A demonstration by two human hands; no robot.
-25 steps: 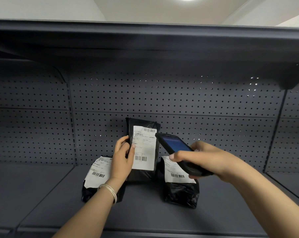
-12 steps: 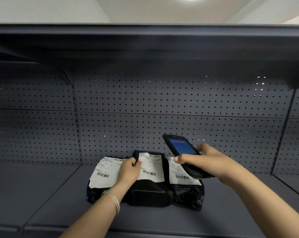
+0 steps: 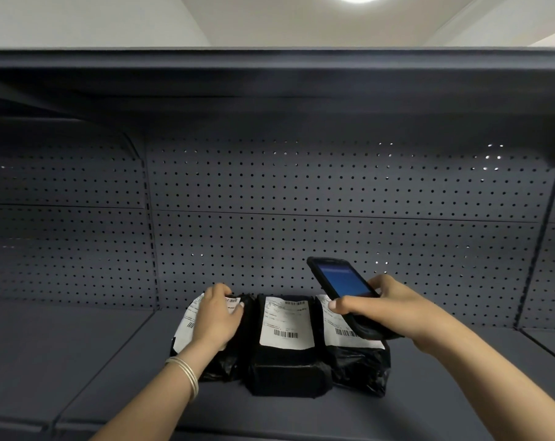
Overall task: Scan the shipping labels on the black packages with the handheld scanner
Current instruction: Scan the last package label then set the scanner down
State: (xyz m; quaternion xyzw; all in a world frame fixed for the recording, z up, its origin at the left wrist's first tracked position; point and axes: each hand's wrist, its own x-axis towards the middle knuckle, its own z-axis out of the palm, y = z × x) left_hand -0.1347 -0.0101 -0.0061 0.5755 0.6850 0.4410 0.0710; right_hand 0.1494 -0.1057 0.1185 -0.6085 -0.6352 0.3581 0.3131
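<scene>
Three black packages lie side by side on the dark shelf (image 3: 110, 361), each with a white barcode label facing up. My left hand (image 3: 217, 316) lies on the left package (image 3: 220, 366), fingers curled over its top edge and covering much of its label. The middle package (image 3: 285, 369) lies flat and untouched, its label (image 3: 285, 323) fully visible. My right hand (image 3: 394, 310) grips the black handheld scanner (image 3: 339, 280), blue screen lit, tilted above the right package (image 3: 359, 367) and hiding part of that label.
A perforated back panel (image 3: 301, 202) stands right behind the packages. An upper shelf (image 3: 269, 78) overhangs the whole bay. Shelf surface extends left and right of the packages, with a bracket upright at far right (image 3: 537, 237).
My left hand laid the upright middle package flat between the other two, let go, and moved left onto the left package. The scanner stayed above the right package.
</scene>
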